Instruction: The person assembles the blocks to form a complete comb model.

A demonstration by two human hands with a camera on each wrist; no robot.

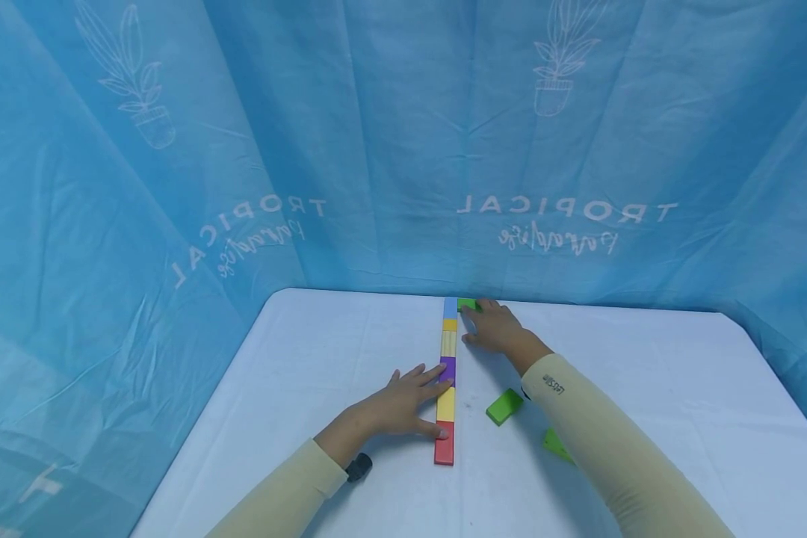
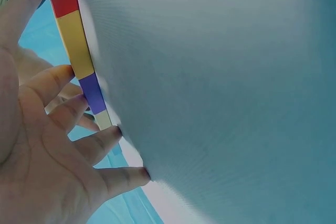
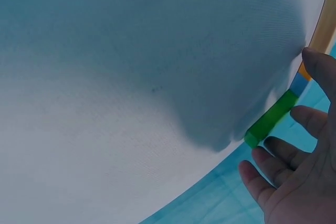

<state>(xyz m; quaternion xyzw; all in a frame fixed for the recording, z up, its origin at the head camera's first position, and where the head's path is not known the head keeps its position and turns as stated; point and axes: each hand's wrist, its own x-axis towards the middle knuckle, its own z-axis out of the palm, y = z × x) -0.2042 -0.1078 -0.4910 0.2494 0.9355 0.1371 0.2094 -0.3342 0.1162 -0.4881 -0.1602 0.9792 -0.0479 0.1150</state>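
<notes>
A straight row of coloured blocks runs away from me: red (image 1: 444, 453), yellow (image 1: 446, 407), purple (image 1: 447, 365), pale cream (image 1: 448, 344), orange (image 1: 450, 325) and light blue (image 1: 450, 308). My left hand (image 1: 397, 406) lies beside it with fingers spread; the thumb touches the red block and fingertips rest along the purple one. At the far end, a green block (image 3: 271, 119) sits crosswise against the light blue block, making a corner. My right hand (image 1: 496, 329) has its fingertips along that green block's outer side, fingers loosely extended, thumb apart near the row.
One loose green block (image 1: 504, 406) lies right of the row. Another green block (image 1: 557, 445) is partly hidden by the right sleeve (image 1: 598, 441). The white table (image 1: 350, 329) ends just beyond the row, before a blue curtain (image 1: 403, 149).
</notes>
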